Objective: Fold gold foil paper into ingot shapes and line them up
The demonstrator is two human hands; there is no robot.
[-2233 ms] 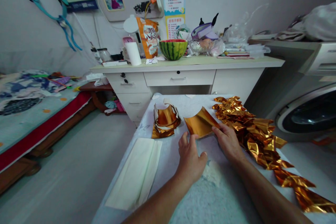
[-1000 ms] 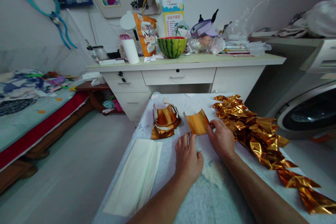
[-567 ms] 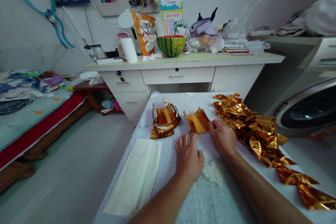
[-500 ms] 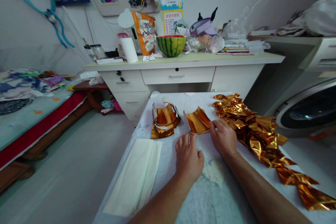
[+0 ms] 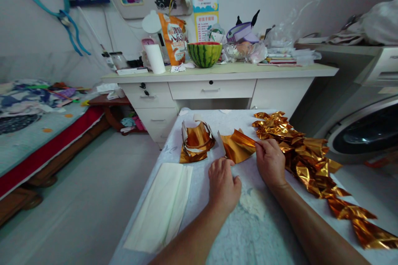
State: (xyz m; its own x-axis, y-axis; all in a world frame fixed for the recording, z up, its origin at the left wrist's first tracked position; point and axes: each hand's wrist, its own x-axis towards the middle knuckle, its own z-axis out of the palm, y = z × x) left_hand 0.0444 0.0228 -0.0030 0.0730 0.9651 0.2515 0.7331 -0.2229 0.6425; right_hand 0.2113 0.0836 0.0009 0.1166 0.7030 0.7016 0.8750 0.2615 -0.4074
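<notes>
Slightly curved gold foil paper (image 5: 238, 147) lies at the middle of the cloth-covered table. My right hand (image 5: 271, 163) is closed, pinching its right corner and raising it a little. At the near left corner, my left hand (image 5: 224, 184) rests on the table with its fingers together and bent, fingertips on the foil's edge; how they grip underneath is hidden. To the left stands a curled bundle of gold foil paper (image 5: 197, 138) with white edges. A long pile of folded gold foil pieces (image 5: 311, 161) runs down the table's right side.
A folded whitish paper stack (image 5: 161, 207) lies on the table's left side. Behind is a white desk (image 5: 214, 74) carrying half a watermelon (image 5: 204, 54), an orange pouch (image 5: 174, 39) and plastic bags. A washing machine (image 5: 370, 103) stands right, a bed (image 5: 52, 132) left.
My right hand has moved slightly right and towards me, drawing the foil's right corner out and up. My left hand has stayed almost in place.
</notes>
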